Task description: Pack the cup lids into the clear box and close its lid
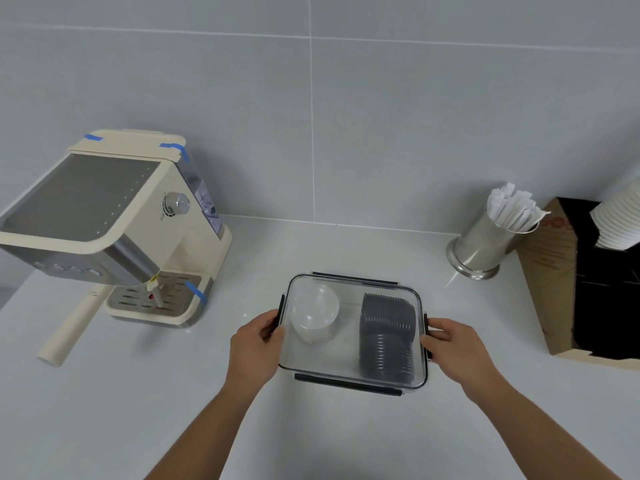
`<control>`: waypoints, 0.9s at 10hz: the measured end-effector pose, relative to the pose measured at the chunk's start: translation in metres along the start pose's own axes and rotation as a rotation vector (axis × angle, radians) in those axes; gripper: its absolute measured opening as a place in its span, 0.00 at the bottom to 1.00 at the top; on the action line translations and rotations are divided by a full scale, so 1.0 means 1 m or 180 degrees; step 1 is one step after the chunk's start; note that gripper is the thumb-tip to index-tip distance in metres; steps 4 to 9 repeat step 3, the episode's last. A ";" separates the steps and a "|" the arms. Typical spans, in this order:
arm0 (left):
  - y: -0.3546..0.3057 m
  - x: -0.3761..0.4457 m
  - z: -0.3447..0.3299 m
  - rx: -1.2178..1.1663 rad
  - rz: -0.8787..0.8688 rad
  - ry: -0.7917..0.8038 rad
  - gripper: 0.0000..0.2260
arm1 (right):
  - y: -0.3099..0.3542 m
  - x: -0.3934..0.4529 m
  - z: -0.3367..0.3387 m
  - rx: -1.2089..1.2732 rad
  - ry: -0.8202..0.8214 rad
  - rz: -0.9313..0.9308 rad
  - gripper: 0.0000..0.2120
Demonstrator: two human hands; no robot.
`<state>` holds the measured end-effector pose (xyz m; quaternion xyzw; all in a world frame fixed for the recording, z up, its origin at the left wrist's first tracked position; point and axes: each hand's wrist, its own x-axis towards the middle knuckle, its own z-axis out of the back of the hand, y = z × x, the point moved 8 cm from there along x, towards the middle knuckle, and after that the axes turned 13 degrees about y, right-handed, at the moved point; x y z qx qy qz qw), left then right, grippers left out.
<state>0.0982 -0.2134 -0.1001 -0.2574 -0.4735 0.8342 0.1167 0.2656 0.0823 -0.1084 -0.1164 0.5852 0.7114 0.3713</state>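
Note:
A clear box point(349, 362) with black latches sits on the pale counter in front of me, its clear lid lying flat on top. Inside, a stack of clear cup lids point(313, 313) lies at the left and a stack of black cup lids point(386, 336) at the right. My left hand point(254, 344) grips the box's left side at the black latch, thumb on the lid edge. My right hand point(453, 344) grips the right side at the other side latch. The long front and back latches stick outward.
A cream espresso machine point(114, 230) stands at the left, its portafilter handle point(69, 330) jutting toward me. At the back right are a steel cup of wrapped straws point(485, 237) and a cardboard box point(554, 282) holding stacked white paper cups point(620, 220). A tiled wall is behind.

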 end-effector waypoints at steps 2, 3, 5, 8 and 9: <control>0.006 0.003 0.004 -0.0082 0.0172 0.0050 0.11 | 0.006 -0.005 0.005 -0.0158 -0.0016 0.0009 0.11; -0.005 0.011 0.014 -0.0096 0.0234 -0.0004 0.15 | 0.024 -0.005 0.022 0.0323 -0.0060 0.0208 0.18; -0.005 0.011 0.014 -0.0096 0.0234 -0.0004 0.15 | 0.024 -0.005 0.022 0.0323 -0.0060 0.0208 0.18; -0.005 0.011 0.014 -0.0096 0.0234 -0.0004 0.15 | 0.024 -0.005 0.022 0.0323 -0.0060 0.0208 0.18; -0.005 0.011 0.014 -0.0096 0.0234 -0.0004 0.15 | 0.024 -0.005 0.022 0.0323 -0.0060 0.0208 0.18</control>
